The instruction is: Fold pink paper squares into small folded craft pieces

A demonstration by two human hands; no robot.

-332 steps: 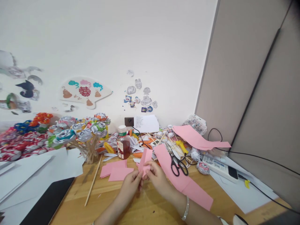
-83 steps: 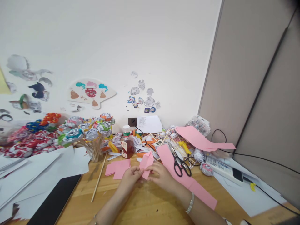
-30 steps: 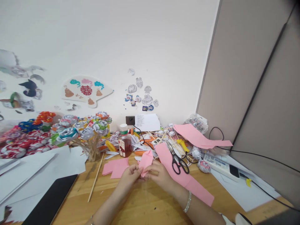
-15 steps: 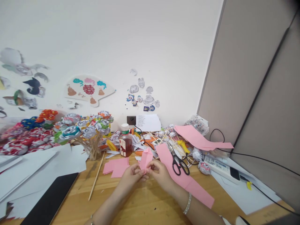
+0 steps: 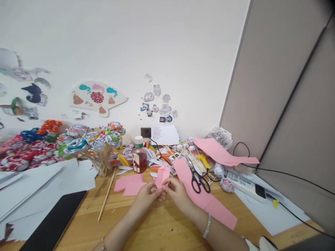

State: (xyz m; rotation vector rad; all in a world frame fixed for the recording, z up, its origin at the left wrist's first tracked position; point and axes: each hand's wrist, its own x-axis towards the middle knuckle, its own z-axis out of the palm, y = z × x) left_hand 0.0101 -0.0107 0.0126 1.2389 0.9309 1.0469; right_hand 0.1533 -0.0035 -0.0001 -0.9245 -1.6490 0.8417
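Note:
A folded piece of pink paper (image 5: 162,175) stands upright between my two hands, just above the wooden table. My left hand (image 5: 150,192) pinches its lower left edge. From the right, my right hand (image 5: 176,191) grips the lower right edge with thumb and fingers. The fingertips hide the paper's bottom end. Left of my hands lie cut pink paper pieces (image 5: 129,182). On the right, black-handled scissors (image 5: 200,182) rest on a long pink paper strip (image 5: 217,205).
A bottle of reddish liquid (image 5: 140,157) stands behind the pink pieces. A wooden stick (image 5: 106,195) and a black flat object (image 5: 56,219) lie left. Paper flowers (image 5: 96,139) fill the back left. A glue gun (image 5: 203,162), wooden sticks and scraps crowd the back, beside a white power strip (image 5: 246,186).
The camera view has shifted slightly. The folded pink paper has turned a little and stands straighter, still held by both hands.

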